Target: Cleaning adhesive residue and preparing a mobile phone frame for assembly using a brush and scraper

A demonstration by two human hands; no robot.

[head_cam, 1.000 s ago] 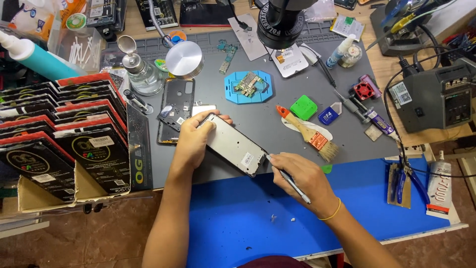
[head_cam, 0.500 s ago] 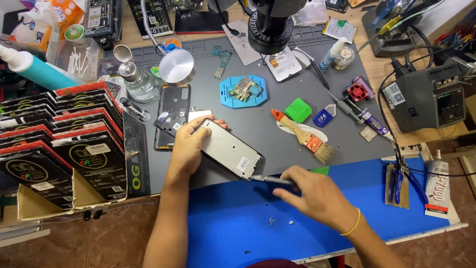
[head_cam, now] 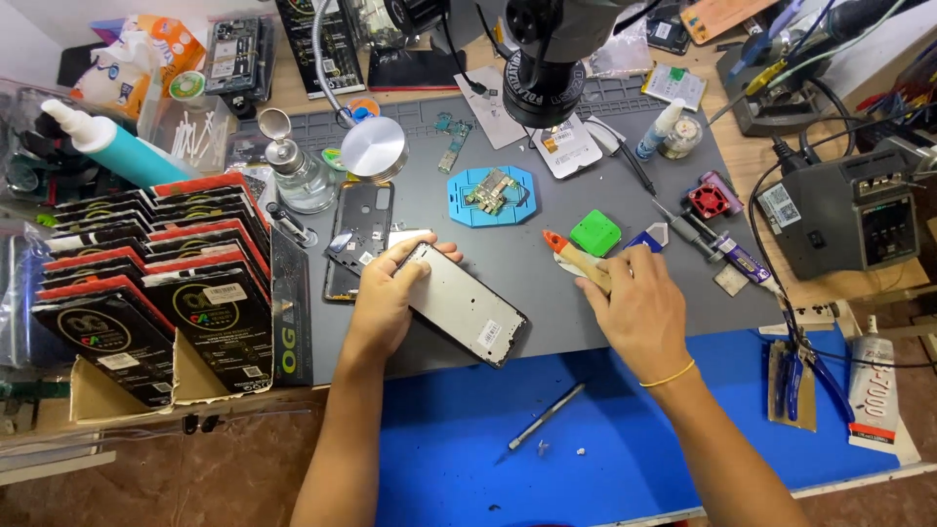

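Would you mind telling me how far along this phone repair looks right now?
Done: the phone is apart, its circuit board sits on the blue holder and the black frame lies aside. The metal pick lies on the blue mat. In hand: the left hand steadies the screen panel, face down, while the right hand grips the brush. Left: nothing is reassembled yet.

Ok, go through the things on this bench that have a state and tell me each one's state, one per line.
Left hand: pinning the phone panel flat on the grey mat.
Right hand: closed on the brush.
Metal pick: lying loose on the blue mat.
Phone frame: stripped, lying flat.
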